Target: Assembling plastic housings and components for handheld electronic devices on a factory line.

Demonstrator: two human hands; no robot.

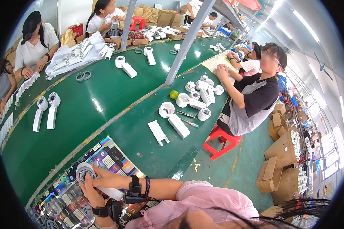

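At the lower left both of my hands are closed on a white handheld fan (111,193) with a grey ring (84,170) around its round head. My right hand (107,178) reaches in from the right and grips it near the head. From below, my left hand (92,194) holds the ring side with raised fingers. The white handle sticks out beneath my right hand toward my wrists. Just under the hands lies a layer of shiny printed packages (67,198), dark and multicoloured. Each wrist wears a black strap with a small box.
White fan parts (178,126), a screwdriver (190,122) and a yellow-green ball (174,94) lie on the green bench. Beyond a metal post (187,44), a green conveyor belt (103,103) carries fans and grey rings. A co-worker (256,87) sits at right on a red stool (221,142).
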